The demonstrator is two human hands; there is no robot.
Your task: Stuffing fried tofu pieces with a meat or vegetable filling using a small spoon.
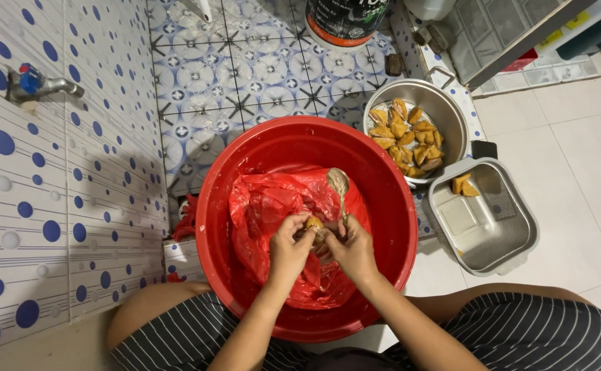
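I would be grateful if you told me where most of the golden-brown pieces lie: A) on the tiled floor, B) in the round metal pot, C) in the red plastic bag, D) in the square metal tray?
B: the round metal pot holds a heap of golden-brown pieces, while the square metal tray beside it holds only a couple.

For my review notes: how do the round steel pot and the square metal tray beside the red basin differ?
The round steel pot is deep and holds many golden-brown pieces; the square metal tray is shallow, with rounded corners, and holds only a couple. The pot lies farther from the person, partly on patterned tiles; the tray lies nearer, on plain floor. Both are bare metal and hold the same kind of pieces.
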